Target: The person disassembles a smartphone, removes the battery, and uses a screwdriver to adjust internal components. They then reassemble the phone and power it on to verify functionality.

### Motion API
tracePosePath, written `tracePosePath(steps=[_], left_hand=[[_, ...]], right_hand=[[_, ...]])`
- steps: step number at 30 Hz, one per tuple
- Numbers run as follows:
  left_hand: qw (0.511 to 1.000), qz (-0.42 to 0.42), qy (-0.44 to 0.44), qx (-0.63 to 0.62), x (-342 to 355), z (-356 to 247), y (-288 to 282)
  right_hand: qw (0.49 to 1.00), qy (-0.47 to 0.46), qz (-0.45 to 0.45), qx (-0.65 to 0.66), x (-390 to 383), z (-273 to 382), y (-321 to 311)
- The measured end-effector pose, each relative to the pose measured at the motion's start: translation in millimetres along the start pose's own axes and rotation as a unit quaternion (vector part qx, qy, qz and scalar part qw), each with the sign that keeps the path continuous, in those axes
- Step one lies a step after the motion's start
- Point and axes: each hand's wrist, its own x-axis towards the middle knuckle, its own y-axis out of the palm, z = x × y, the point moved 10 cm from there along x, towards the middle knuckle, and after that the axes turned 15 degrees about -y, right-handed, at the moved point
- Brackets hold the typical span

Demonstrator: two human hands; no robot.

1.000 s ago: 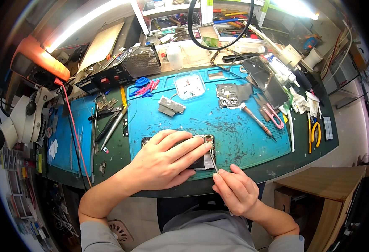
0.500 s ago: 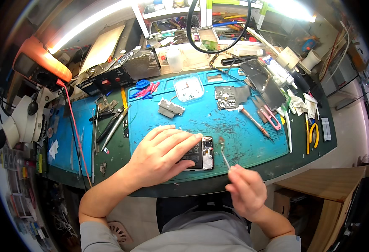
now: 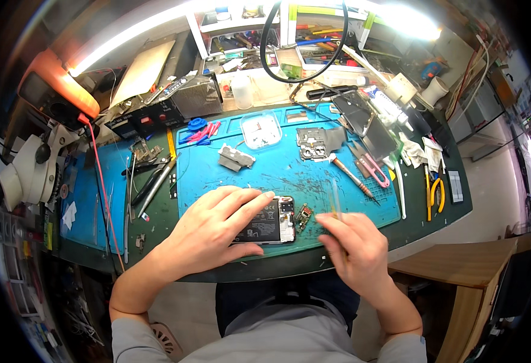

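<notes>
An opened phone [image 3: 264, 224] lies on the blue mat, its black battery and the camera end of its insides showing. My left hand [image 3: 208, 224] spans it, fingers along the far edge and thumb at the near edge, hiding its left part. Just right of the phone lies a small circuit board [image 3: 304, 218] on the mat. My right hand [image 3: 359, 245] is closed round thin tweezers [image 3: 336, 196], smeared by motion and pointing away from me. Their tips touch nothing that I can see.
On the blue mat [image 3: 217, 184] lie a grey metal shield [image 3: 236, 158], a clear plastic box [image 3: 261, 130], a phone back plate [image 3: 315, 144], a brown-handled tool [image 3: 353, 176] and pink-handled snips [image 3: 371, 166]. Yellow pliers [image 3: 437, 193] are at right; an orange multimeter [image 3: 60, 88] stands left.
The small circuit board, blurred near the tweezer tips before, now lies beside the phone. My right hand has risen and turned the tweezers to point away. The whole view has shifted slightly.
</notes>
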Motion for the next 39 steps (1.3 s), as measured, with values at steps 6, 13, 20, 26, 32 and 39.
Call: tracePosePath(steps=[6,13,20,26,32,39], left_hand=[[0.999,-0.014,0.016,0.029,-10,0,-4],[0.997,-0.064,-0.024,0.023,-18,21,-13],[0.994,-0.083,-0.063,0.020,-17,28,-14],[0.989,-0.127,-0.075,0.031,-19,33,-25],[0.961,-0.191,-0.175,0.094,-85,37,-96],[0.760,-0.299,-0.549,0.177,-299,172,-170]], right_hand=[[0.997,-0.027,0.066,-0.033,23,7,24],[0.999,0.013,-0.045,-0.009,24,-10,2],[0.911,0.205,-0.115,0.338,33,-43,11],[0.889,0.182,-0.049,0.417,97,-38,27],[0.847,0.191,-0.036,0.494,96,-60,50],[0.730,0.288,0.013,0.620,74,-51,86]])
